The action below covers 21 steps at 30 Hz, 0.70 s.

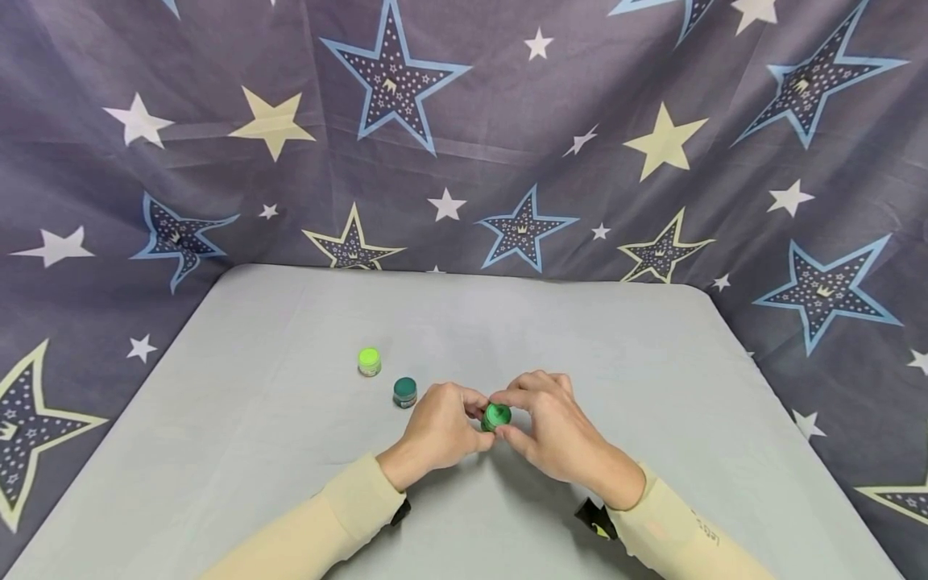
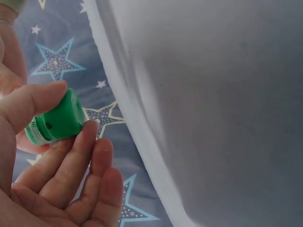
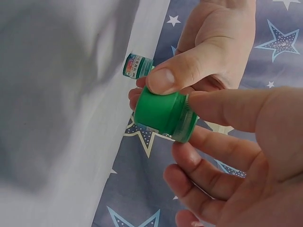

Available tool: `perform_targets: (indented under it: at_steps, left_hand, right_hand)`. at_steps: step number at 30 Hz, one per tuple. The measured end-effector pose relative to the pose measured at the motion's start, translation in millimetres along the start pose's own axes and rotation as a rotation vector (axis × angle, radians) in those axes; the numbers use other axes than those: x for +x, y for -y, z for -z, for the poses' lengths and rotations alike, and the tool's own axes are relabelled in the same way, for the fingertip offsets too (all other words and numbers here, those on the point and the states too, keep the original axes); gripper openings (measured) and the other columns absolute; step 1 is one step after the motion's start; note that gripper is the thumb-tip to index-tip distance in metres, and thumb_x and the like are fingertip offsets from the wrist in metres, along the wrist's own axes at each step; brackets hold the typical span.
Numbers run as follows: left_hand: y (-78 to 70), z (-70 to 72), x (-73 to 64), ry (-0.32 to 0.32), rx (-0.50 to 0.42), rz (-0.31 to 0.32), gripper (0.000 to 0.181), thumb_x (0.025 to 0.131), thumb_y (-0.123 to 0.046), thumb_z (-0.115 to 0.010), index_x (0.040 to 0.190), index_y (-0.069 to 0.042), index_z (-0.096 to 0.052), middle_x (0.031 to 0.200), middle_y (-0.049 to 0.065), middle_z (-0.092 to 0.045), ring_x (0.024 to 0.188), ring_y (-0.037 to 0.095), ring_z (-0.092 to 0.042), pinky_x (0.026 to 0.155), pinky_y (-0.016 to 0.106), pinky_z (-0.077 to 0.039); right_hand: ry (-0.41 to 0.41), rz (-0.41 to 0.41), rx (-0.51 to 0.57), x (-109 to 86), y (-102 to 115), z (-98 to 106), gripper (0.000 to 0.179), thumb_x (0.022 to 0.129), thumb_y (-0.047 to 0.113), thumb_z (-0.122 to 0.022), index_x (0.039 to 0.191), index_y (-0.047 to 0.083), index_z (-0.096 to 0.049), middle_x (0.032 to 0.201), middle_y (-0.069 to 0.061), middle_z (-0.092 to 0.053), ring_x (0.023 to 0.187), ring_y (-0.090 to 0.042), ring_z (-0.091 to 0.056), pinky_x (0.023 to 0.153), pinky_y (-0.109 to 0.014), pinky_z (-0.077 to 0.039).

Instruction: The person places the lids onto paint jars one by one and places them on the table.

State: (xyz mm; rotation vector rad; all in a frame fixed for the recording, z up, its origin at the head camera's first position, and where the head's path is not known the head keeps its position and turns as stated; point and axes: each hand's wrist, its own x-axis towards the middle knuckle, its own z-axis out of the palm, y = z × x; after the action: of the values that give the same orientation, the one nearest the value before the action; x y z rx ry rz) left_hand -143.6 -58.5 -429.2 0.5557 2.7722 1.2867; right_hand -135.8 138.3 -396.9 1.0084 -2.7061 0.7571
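A small green paint jar [image 1: 496, 416] is held between both hands over the table. My left hand [image 1: 444, 428] pinches it from the left, its thumb on the solid green part in the right wrist view. From the other side my right hand [image 1: 553, 431] grips the jar's clear end with thumb and fingertips. Its round end facing up in the head view shows a darker green patch; whether a lid is on, I cannot tell. Left of the hands stands a dark teal jar [image 1: 405, 392], whose printed label [image 3: 137, 65] shows in the right wrist view.
A yellow-green jar [image 1: 369, 362] stands farther back and left of the teal one. The table [image 1: 616, 346] has a pale grey cover. Behind it and along its sides hangs a dark cloth [image 1: 464, 145] with printed stars.
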Motion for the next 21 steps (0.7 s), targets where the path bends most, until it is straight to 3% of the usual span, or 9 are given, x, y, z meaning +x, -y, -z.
perform_targets:
  at_steps: [10, 21]
  left_hand:
    - [0.7, 1.8, -0.3, 0.007, -0.016, 0.003, 0.018, 0.076, -0.018, -0.092, 0.09, -0.017, -0.082, 0.078, -0.014, -0.071, 0.079, 0.011, -0.068, 0.069, 0.026, -0.053]
    - [-1.4, 4.5, 0.0, 0.009, -0.015, 0.029, 0.019, 0.075, -0.017, -0.091, 0.091, -0.019, -0.082, 0.077, -0.016, -0.069, 0.077, 0.006, -0.065, 0.068, 0.026, -0.052]
  right_hand:
    - [0.017, 0.004, -0.016, 0.8, -0.3, 0.1, 0.033, 0.084, 0.017, -0.086, 0.116, 0.015, -0.077, 0.105, 0.008, -0.068, 0.107, -0.013, -0.058, 0.096, -0.041, -0.033]
    - [-0.04, -0.002, -0.01, 2.9, -0.5, -0.2, 0.03, 0.081, 0.023, -0.089, 0.107, 0.014, -0.077, 0.097, 0.007, -0.07, 0.098, -0.014, -0.062, 0.094, -0.043, -0.034]
